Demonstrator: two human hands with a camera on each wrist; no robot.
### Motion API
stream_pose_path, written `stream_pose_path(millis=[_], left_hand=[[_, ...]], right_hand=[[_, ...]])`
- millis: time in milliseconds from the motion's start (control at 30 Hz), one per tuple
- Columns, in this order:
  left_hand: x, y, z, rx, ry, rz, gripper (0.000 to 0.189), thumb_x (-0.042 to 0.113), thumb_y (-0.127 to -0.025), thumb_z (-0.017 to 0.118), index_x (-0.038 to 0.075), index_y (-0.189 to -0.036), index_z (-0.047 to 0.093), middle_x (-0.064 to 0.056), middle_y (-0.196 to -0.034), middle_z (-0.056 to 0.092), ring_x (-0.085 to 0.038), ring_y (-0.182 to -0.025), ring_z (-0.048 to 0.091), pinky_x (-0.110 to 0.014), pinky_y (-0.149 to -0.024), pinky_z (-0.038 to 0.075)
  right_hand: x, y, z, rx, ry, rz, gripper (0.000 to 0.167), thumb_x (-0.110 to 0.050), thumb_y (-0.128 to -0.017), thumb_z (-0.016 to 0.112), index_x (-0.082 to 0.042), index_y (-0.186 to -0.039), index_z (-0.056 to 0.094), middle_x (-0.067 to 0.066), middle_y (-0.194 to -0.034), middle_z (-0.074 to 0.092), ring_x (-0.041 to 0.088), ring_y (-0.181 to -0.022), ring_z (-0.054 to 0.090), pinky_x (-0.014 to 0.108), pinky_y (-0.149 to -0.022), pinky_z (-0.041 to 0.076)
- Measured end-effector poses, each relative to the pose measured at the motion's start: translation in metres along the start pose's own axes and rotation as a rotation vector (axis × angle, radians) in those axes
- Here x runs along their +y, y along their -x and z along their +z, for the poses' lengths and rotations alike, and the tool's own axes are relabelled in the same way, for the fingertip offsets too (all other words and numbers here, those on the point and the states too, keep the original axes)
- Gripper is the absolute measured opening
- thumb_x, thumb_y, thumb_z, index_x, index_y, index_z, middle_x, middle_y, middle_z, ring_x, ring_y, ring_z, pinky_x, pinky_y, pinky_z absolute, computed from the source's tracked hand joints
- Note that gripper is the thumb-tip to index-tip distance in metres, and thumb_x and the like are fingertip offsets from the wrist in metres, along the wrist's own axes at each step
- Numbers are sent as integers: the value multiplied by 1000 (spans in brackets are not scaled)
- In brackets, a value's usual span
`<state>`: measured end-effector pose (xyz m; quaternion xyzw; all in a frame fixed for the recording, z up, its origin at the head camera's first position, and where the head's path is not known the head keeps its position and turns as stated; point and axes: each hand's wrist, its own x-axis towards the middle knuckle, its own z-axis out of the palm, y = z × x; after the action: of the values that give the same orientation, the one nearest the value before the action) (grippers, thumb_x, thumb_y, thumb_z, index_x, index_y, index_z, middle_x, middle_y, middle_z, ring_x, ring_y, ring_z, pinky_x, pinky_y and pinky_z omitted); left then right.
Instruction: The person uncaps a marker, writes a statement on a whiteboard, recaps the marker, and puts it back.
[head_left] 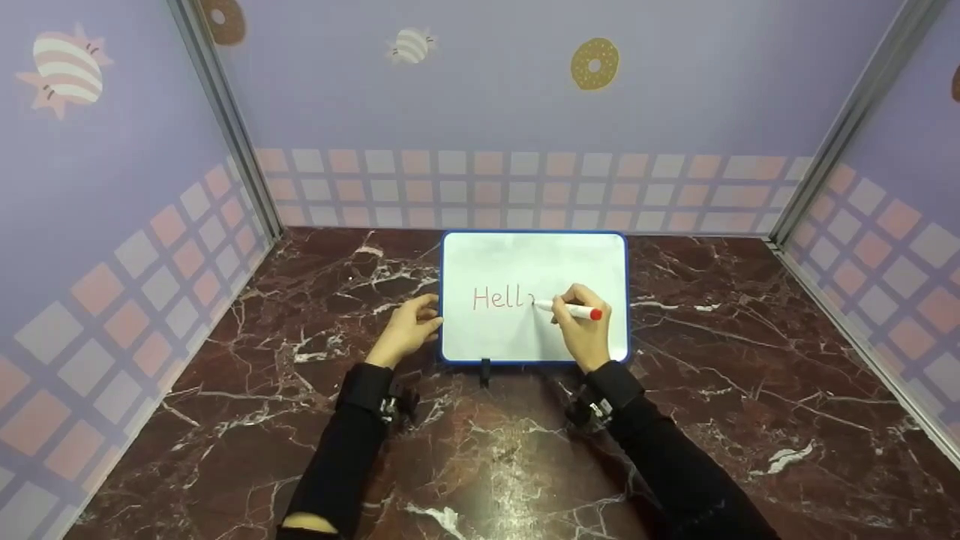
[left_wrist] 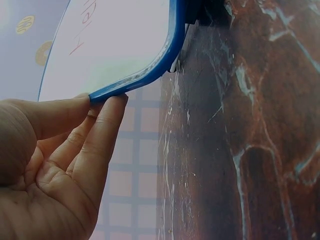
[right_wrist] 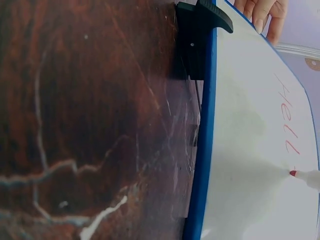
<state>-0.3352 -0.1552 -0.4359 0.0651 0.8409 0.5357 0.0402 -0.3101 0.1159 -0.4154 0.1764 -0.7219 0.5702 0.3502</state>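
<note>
A whiteboard (head_left: 495,337) with a blue frame stands tilted on the table, red letters "Hell" (head_left: 497,298) and the start of another stroke on its face. My left hand (head_left: 410,324) pinches the board's left edge, thumb on the front side and fingers behind, as the left wrist view shows. In my right hand (head_left: 583,326) is a white marker (head_left: 570,308) with a red end. Its red tip (right_wrist: 293,173) is right at the board's surface, just after the last "l". In the right wrist view the right hand itself is out of frame.
A black clip-like stand (head_left: 485,371) holds the board's lower edge. The table (head_left: 300,420) is dark red marbled stone. Purple walls (head_left: 487,112) with pink and white squares close off the back and both sides, with metal posts (head_left: 225,112) at the corners.
</note>
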Motion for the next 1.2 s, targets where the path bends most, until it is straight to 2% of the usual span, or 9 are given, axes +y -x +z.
stream_pose_path(millis=[100,300,467,767,900,1033,1200], left_hand=[[1,0,0,5,-1,-3,50,0,-100,54,-2,-148,40,-33,-140,49,-43,-129,54,-46,-99,56],[1,0,2,2,-1,-17,50,1,-100,53,-2,-148,40,-32,-139,50,-42,-128,54,-44,-98,57],[1,0,3,18,0,-4,48,0,-99,54,-3,-146,42,-33,-137,53,-43,-125,57,-45,-96,58],[1,-2,2,16,-5,-2,48,0,-99,54,-4,-145,42,-33,-136,52,-43,-124,57,-46,-97,57],[1,-1,1,10,-10,-10,49,0,-100,54,-2,-146,41,-32,-138,51,-42,-126,56,-44,-97,57],[0,0,0,6,-17,-14,49,1,-100,53,-2,-147,41,-32,-139,50,-42,-127,55,-43,-97,58],[1,0,0,7,-13,-13,49,1,-100,54,-1,-147,41,-32,-140,50,-42,-128,55,-44,-98,57]], right_hand=[[1,0,0,-22,-20,28,17,17,-82,58,13,-66,54,26,-60,60,43,-50,58,11,-46,41],[1,-2,3,-33,-54,47,17,15,-84,60,13,-68,56,29,-64,61,26,-51,61,11,-48,44],[1,-6,3,1,-57,47,17,14,-85,59,14,-68,56,28,-64,61,21,-52,61,11,-49,44],[10,-12,-13,74,-118,162,23,12,-87,57,14,-67,47,27,-54,54,8,-45,53,13,-43,33],[14,-12,-19,77,-115,170,27,10,-87,62,15,-67,45,28,-54,55,8,-45,54,13,-43,35],[16,-12,-22,92,-90,167,27,8,-86,65,13,-66,47,24,-53,58,11,-45,55,14,-43,37],[19,-14,-23,95,-82,179,26,8,-86,65,11,-65,49,14,-52,59,29,-46,55,14,-42,36]])
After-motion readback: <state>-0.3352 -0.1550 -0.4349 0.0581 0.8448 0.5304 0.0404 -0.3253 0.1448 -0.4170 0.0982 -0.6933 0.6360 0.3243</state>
